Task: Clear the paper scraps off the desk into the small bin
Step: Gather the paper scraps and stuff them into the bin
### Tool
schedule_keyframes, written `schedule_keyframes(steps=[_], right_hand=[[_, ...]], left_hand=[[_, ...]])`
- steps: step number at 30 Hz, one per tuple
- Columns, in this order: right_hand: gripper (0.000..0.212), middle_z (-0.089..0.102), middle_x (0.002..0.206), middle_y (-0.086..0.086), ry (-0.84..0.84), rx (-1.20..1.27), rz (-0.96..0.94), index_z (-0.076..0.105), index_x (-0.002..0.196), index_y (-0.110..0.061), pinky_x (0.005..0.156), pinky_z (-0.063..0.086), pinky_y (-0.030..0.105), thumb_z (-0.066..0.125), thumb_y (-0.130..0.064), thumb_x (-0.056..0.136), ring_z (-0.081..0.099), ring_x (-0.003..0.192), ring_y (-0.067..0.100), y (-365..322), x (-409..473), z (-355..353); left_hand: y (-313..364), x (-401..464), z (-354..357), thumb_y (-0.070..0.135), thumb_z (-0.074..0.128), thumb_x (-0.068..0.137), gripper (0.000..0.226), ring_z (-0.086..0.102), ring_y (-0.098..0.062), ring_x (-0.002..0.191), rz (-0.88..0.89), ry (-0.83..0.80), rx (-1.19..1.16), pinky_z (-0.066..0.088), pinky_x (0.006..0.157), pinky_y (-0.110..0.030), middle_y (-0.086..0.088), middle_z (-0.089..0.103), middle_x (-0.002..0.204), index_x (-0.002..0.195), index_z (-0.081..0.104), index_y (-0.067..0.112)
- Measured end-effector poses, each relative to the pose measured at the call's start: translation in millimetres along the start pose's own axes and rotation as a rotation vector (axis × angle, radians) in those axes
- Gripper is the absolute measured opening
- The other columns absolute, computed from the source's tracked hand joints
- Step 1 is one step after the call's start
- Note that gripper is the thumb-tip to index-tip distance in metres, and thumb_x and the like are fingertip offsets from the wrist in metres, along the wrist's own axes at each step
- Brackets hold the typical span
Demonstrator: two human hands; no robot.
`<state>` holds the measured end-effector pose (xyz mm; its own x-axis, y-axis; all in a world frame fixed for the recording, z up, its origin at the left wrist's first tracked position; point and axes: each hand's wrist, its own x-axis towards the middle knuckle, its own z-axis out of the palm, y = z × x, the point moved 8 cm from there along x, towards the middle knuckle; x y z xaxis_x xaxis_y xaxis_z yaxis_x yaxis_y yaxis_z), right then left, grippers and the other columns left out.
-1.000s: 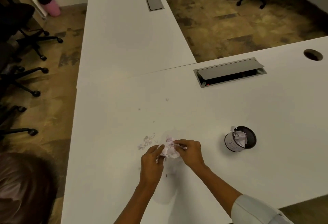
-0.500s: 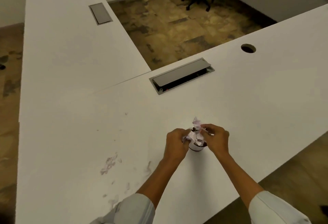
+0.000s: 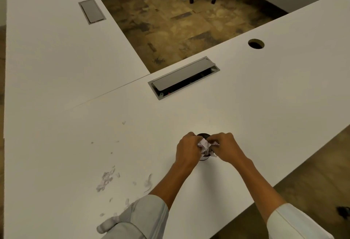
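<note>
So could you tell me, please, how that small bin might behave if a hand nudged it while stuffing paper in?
The small bin looks narrow and upright, so it may tip. It seems light and could slide on the smooth desk. The crumpled paper probably springs back.

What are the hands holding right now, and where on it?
Both hands, left and right, pinch a crumpled paper wad by its opposite sides, right over the small bin.

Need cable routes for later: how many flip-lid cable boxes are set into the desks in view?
2: cable box just beyond the small bin, lid ajar; another cable box far left, shut. A third may sit at the right edge.
</note>
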<state>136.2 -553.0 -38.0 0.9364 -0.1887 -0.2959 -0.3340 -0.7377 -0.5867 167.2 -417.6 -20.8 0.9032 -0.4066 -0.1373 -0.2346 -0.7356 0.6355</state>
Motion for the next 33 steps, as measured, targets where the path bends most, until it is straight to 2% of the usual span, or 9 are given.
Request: schedule_keyframes(steps=[4,7,13,15,17,23,25,28,33], right_hand=[[0.035,0.073,0.107,0.001,-0.009,0.089,0.017,0.072,0.111,-0.015,0.07,0.043,0.001,0.065,-0.001,0.08,0.069,0.097,0.014,7.5,-3.3,-11.8],[0.028,0.075,0.101,-0.001,0.043,0.141,-0.008,0.073,0.105,-0.015,0.065,0.044,-0.004,0.068,-0.005,0.08,0.071,0.092,0.01,2.8,-10.1,-15.0],[0.016,0.076,0.088,0.007,0.036,0.043,-0.021,0.077,0.089,-0.012,0.07,0.056,0.014,0.064,-0.003,0.085,0.067,0.071,0.012,-12.6,-13.7,14.0],[0.014,0.075,0.088,0.011,0.008,0.131,0.081,0.073,0.09,-0.009,0.068,0.057,0.014,0.061,-0.005,0.088,0.068,0.069,0.014,-11.6,-5.8,23.4],[0.011,0.073,0.086,0.009,-0.063,0.093,0.161,0.07,0.092,-0.01,0.075,0.059,0.029,0.061,-0.009,0.086,0.07,0.074,0.021,-14.9,3.8,33.0],[0.016,0.057,0.066,0.0,-0.07,-0.06,0.262,0.064,0.087,-0.011,0.055,0.038,0.021,0.052,-0.019,0.094,0.055,0.059,0.016,-11.3,15.0,42.5],[0.022,0.062,0.074,0.002,-0.044,-0.1,0.233,0.066,0.095,-0.011,0.058,0.04,0.022,0.048,-0.022,0.097,0.053,0.058,0.015,-11.8,18.1,42.7],[0.018,0.064,0.068,0.0,-0.002,-0.085,0.214,0.069,0.079,-0.01,0.057,0.046,0.024,0.056,-0.014,0.091,0.054,0.053,0.012,-13.0,13.5,27.9],[0.015,0.076,0.077,0.004,0.037,0.004,0.048,0.078,0.078,-0.013,0.06,0.053,0.018,0.071,0.0,0.075,0.069,0.066,0.016,-5.6,5.9,-13.1]], left_hand=[[7.3,6.4,7.4,0.019,0.066,0.081,0.012,0.057,-0.025,0.084,0.043,0.007,0.111,0.033,0.057,-0.025,-0.01,0.063,0.082,0.091,0.068,0.013],[6.0,10.2,17.5,0.022,0.069,0.081,0.03,0.058,-0.025,0.082,0.018,-0.057,0.065,0.039,0.062,-0.026,-0.015,0.064,0.093,0.108,0.061,0.011],[3.2,19.1,20.6,0.008,0.072,0.075,0.031,0.055,-0.023,0.076,0.024,-0.139,0.012,0.04,0.061,-0.028,-0.018,0.064,0.099,0.1,0.054,0.002],[-2.9,20.3,15.1,0.006,0.074,0.072,0.037,0.057,-0.023,0.08,0.027,-0.159,-0.084,0.049,0.064,-0.03,-0.017,0.059,0.103,0.104,0.055,0.002],[-13.0,19.1,5.3,0.004,0.078,0.071,0.047,0.064,-0.023,0.085,0.023,-0.156,-0.213,0.059,0.07,-0.031,-0.012,0.057,0.106,0.113,0.055,0.004],[-38.6,8.3,-21.9,0.004,0.081,0.066,0.05,0.066,-0.016,0.081,0.023,-0.023,-0.282,0.059,0.066,-0.026,-0.01,0.058,0.104,0.11,0.057,0.008],[-38.8,3.1,-19.7,0.016,0.085,0.064,0.052,0.063,-0.014,0.078,0.023,-0.043,-0.18,0.057,0.065,-0.028,-0.005,0.06,0.102,0.108,0.059,0.011],[-35.0,-3.7,-8.6,0.036,0.084,0.064,0.046,0.056,-0.012,0.073,0.013,-0.094,-0.055,0.051,0.065,-0.029,0.003,0.062,0.092,0.101,0.062,0.018],[-17.2,-4.0,9.6,0.037,0.072,0.077,0.022,0.061,-0.017,0.074,0.026,-0.092,-0.011,0.042,0.061,-0.025,0.0,0.068,0.081,0.087,0.069,0.017]])
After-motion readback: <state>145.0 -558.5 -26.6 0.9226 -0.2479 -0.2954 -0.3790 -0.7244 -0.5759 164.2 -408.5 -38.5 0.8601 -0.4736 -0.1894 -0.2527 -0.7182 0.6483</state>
